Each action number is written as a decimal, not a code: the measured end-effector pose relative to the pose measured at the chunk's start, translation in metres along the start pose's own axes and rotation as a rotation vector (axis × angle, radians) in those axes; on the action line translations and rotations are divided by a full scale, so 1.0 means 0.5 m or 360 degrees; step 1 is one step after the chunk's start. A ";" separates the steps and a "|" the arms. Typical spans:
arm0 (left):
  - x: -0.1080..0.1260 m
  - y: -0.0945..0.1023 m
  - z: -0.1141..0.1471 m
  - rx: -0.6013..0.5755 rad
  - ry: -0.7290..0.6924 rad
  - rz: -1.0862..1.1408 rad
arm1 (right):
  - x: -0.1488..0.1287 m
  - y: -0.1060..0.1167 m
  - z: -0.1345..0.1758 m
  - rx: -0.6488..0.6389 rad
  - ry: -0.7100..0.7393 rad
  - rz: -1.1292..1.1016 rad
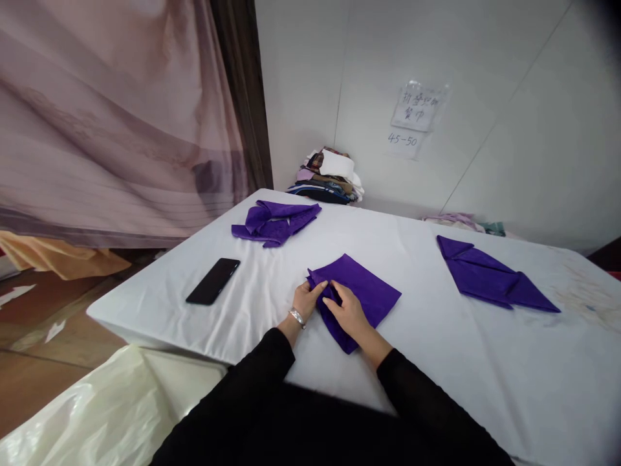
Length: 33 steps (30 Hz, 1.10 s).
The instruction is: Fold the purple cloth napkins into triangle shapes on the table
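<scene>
A purple cloth napkin (366,288), partly folded, lies on the white-covered table in front of me. My left hand (306,301) pinches its left corner, where the fabric is bunched into small folds. Close beside it, my right hand (347,312) grips the same gathered part between thumb and fingers. The fingertips of both hands nearly meet, and the layers between them are partly hidden. The napkin's far corner and right corner lie flat on the table.
A crumpled purple napkin (279,221) lies at the back left, and a folded purple napkin (495,275) at the right. A black phone (213,281) rests on the white tablecloth (412,382). Stacked clothes (330,176) stand behind the table by the wall.
</scene>
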<state>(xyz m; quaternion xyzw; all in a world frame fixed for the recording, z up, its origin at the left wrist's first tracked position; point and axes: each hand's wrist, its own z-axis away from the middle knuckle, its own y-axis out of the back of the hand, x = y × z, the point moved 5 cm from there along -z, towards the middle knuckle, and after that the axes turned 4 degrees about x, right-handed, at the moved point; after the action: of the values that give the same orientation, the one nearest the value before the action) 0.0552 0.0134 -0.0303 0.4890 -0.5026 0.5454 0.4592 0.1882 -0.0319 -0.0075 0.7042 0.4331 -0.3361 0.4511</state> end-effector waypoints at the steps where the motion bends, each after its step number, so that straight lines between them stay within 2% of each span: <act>1: -0.001 -0.001 0.000 -0.0005 -0.0003 -0.0013 | 0.004 -0.005 -0.006 0.0026 -0.0051 -0.0071; 4: -0.008 -0.004 -0.003 -0.0023 0.0008 -0.0042 | 0.017 -0.007 -0.016 0.0082 -0.0176 -0.0206; 7: -0.015 -0.006 -0.008 -0.0028 0.0048 -0.0028 | 0.034 0.027 -0.021 0.0207 -0.0325 -0.0308; 10: -0.014 0.002 -0.013 0.0035 0.0058 0.0000 | 0.044 0.109 -0.019 0.0424 -0.0444 -0.0425; 13: -0.012 0.019 -0.020 0.0150 0.0026 -0.0053 | 0.046 0.222 0.003 0.0783 -0.0491 -0.0668; 16: -0.012 0.031 -0.022 0.0221 0.0014 -0.0146 | 0.055 0.318 0.056 0.1101 -0.0535 -0.0942; 18: -0.014 0.033 -0.021 0.0212 0.0054 -0.0185 | 0.066 0.352 0.101 0.1162 -0.0600 -0.1012; 22: -0.015 0.038 -0.020 0.0230 0.0081 -0.0251 | 0.080 0.368 0.178 0.1071 -0.0720 -0.1050; 27: -0.014 0.069 -0.034 0.0303 0.0024 -0.0383 | 0.055 0.362 0.208 0.0793 -0.0681 -0.1000; 30: 0.003 0.086 -0.037 0.0312 -0.0096 -0.0796 | 0.039 0.358 0.208 0.0625 -0.0637 -0.1005; 33: 0.041 0.076 -0.026 0.0242 -0.0431 -0.1302 | 0.023 0.336 0.209 0.0278 -0.0621 -0.0950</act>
<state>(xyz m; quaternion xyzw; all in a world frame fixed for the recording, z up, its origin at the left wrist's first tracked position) 0.0147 0.0239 -0.0140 0.7472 -0.2816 0.2851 0.5302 0.3378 -0.1619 0.0019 0.5053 0.4949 -0.6167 0.3454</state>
